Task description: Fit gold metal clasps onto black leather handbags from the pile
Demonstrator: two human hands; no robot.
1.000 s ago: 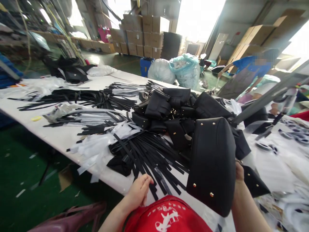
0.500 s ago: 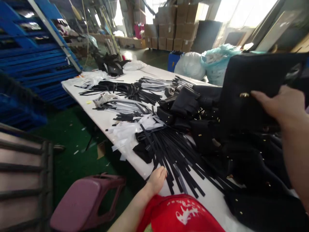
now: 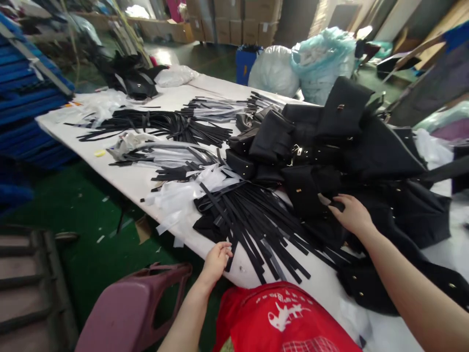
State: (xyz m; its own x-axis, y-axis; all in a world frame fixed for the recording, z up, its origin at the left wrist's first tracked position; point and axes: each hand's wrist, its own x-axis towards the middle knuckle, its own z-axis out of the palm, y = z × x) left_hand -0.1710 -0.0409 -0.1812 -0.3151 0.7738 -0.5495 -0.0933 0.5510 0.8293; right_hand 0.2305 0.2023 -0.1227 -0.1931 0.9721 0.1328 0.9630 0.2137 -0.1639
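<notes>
My left hand (image 3: 216,260) rests at the near edge of the white table (image 3: 139,182), fingers loosely bent and touching the ends of a fan of black straps (image 3: 252,220); nothing shows in its grasp. My right hand (image 3: 349,213) reaches onto a heap of black leather bags (image 3: 330,142) with gold studs. Its fingers lie stretched out on a dark bag panel (image 3: 304,190) at the front of the heap.
More black straps (image 3: 157,122) and clear plastic wrappers (image 3: 183,195) lie along the table. A plum plastic stool (image 3: 135,303) stands at my lower left on the green floor. Blue pallets (image 3: 22,98) are left; filled plastic sacks (image 3: 274,71) and cardboard boxes (image 3: 234,19) stand beyond.
My right hand held a black bag up, then let it go onto the heap and now rests lower, on the front of the pile. The view swung left and back. My left hand stayed put.
</notes>
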